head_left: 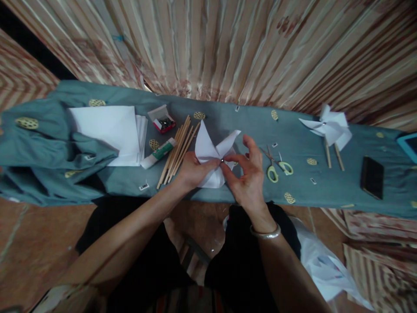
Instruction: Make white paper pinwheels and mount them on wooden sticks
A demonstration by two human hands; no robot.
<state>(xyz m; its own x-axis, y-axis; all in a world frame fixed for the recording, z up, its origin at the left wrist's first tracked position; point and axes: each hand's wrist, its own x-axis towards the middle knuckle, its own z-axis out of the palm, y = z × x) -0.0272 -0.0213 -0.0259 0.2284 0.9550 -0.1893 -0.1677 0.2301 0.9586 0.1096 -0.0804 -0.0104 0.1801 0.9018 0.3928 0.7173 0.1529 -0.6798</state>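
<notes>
A white paper pinwheel is held above the cloth in front of me, its pointed blades spread out. My left hand is closed on its left and lower part, the thumb pressed towards the middle. At the pinwheel's centre shows a small shiny thumbtack. My right hand pinches around that tack with thumb and index finger, the other fingers raised. Thin wooden sticks lie in a bunch just left of the pinwheel. Whether a stick sits behind the paper is hidden.
Left of the sticks are a glue stick, an open box of tacks and stacked white paper. To the right lie green-handled scissors, pinwheels on sticks, a dark phone and a blue-edged object.
</notes>
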